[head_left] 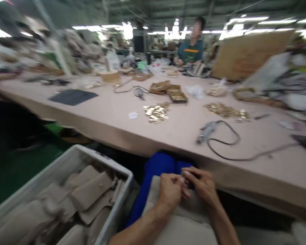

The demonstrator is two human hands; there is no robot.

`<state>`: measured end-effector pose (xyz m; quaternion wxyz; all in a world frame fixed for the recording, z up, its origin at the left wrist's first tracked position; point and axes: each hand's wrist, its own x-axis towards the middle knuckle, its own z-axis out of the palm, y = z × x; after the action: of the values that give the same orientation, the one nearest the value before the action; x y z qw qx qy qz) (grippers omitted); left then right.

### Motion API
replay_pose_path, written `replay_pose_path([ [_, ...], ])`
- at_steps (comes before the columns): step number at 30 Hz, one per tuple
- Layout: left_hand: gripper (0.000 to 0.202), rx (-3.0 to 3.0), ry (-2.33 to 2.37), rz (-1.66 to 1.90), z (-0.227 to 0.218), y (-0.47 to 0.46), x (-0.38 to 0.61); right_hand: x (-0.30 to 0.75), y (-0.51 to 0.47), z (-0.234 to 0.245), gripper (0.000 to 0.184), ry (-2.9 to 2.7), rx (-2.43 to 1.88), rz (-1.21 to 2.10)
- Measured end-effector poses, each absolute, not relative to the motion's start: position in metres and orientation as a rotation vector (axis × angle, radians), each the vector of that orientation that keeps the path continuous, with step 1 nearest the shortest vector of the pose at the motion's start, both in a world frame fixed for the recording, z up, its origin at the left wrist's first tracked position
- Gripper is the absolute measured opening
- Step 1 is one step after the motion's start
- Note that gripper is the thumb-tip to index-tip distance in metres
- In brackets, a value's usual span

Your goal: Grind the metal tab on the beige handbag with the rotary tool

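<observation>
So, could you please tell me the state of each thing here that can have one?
Left hand: fingers pinched together, on beige piece.
Right hand: fingers pinched, meeting the left.
Grey bin: open, holding beige pieces.
Small box: open.
Cabled tool: lying on table.
</observation>
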<state>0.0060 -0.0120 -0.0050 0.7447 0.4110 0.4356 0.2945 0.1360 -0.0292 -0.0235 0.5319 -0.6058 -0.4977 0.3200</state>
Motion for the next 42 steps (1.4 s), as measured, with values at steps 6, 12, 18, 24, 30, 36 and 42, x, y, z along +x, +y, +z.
replay_pose_path([
  [6,0.036,0.999,0.778,0.652,-0.022,0.003,0.016,0.161,-0.045,-0.028,0.028,-0.903,-1.344,0.905],
  [12,0.031,0.957,0.728,0.653,-0.012,-0.001,0.010,0.158,-0.043,-0.029,0.025,-0.880,-1.256,0.935],
  [18,0.031,0.956,0.730,0.659,-0.013,-0.001,0.012,0.162,-0.045,-0.028,0.020,-0.913,-1.238,0.913],
  [24,0.036,1.026,0.810,0.635,-0.013,-0.001,0.014,0.161,-0.045,-0.030,0.020,-0.926,-1.217,0.894],
  [30,0.038,1.067,0.868,0.651,-0.019,0.000,0.016,0.160,-0.041,-0.023,0.026,-0.920,-1.250,0.902],
  [36,0.047,1.055,0.844,0.623,-0.030,0.007,0.015,0.204,-0.027,0.017,0.035,-0.895,-1.472,0.421],
  [42,0.059,1.060,0.866,0.624,-0.030,0.007,0.016,0.266,0.029,0.071,0.043,-0.917,-2.015,-0.118],
])
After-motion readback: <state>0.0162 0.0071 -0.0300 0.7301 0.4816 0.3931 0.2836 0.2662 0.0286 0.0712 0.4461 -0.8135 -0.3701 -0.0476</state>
